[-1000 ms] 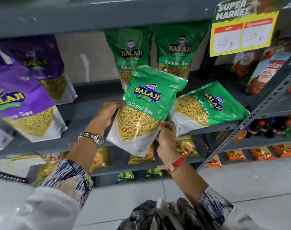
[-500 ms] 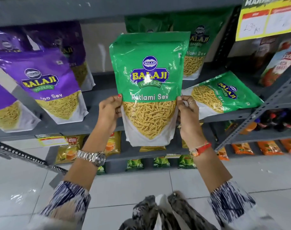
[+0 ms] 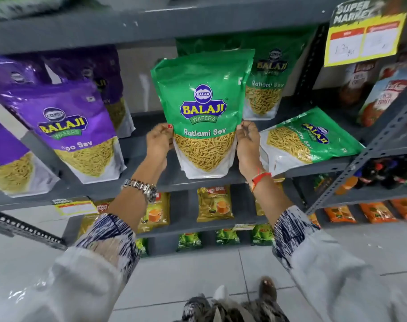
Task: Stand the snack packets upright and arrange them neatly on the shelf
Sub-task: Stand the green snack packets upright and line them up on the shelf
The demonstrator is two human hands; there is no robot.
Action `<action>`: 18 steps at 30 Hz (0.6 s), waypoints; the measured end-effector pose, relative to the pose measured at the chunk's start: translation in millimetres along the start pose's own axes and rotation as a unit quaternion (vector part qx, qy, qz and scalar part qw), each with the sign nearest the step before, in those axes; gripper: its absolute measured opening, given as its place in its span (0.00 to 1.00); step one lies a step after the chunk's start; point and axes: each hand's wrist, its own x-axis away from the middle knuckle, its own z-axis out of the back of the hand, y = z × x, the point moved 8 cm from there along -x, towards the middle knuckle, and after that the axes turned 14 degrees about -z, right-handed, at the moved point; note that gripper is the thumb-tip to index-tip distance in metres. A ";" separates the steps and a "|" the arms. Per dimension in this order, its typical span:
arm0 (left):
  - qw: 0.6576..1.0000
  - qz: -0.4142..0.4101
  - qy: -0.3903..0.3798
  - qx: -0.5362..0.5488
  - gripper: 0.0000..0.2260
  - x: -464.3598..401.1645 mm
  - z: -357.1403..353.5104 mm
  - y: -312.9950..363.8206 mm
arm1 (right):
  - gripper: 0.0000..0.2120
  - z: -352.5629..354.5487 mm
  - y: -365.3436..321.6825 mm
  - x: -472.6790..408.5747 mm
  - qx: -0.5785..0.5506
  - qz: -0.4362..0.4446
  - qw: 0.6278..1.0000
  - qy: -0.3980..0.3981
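Grey metal shelf (image 3: 221, 182), front edge nearest me. My left hand (image 3: 158, 141) and right hand (image 3: 246, 145) grip the side edges of the green Ratlami Sev packet (image 3: 204, 112), upright, base on the shelf. Right of it, a second green packet (image 3: 307, 138) lies tilted. Behind, another green packet (image 3: 267, 84) stands upright.

sleeves (image 3: 109, 238): white, navy-streaked cuffs | left wrist: silver watch (image 3: 143, 188) | right wrist: red thread band (image 3: 261, 178)
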 end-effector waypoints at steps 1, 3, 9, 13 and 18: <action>1.000 -0.002 0.002 -0.001 0.13 -6.3 -2.0 0.5 | 0.04 -3.2 1.3 -7.9 -0.004 -0.003 1.000 -0.005; 1.000 -0.002 0.010 0.003 0.13 -16.4 -6.1 -0.4 | 0.04 -9.1 4.7 -21.9 -0.012 -0.015 1.000 -0.020; 0.999 -0.004 0.036 -0.013 0.13 -25.0 -4.5 -20.2 | 0.05 -15.3 18.7 -36.6 0.029 -0.043 0.998 -0.036; 0.997 -0.028 0.064 -0.012 0.08 -30.3 -1.6 -25.9 | 0.05 -14.8 13.2 -37.6 0.034 -0.027 0.999 -0.029; 0.970 -0.128 0.208 -0.002 0.11 -4.1 5.2 -11.9 | 0.08 3.9 4.8 -25.3 0.011 0.016 1.000 0.009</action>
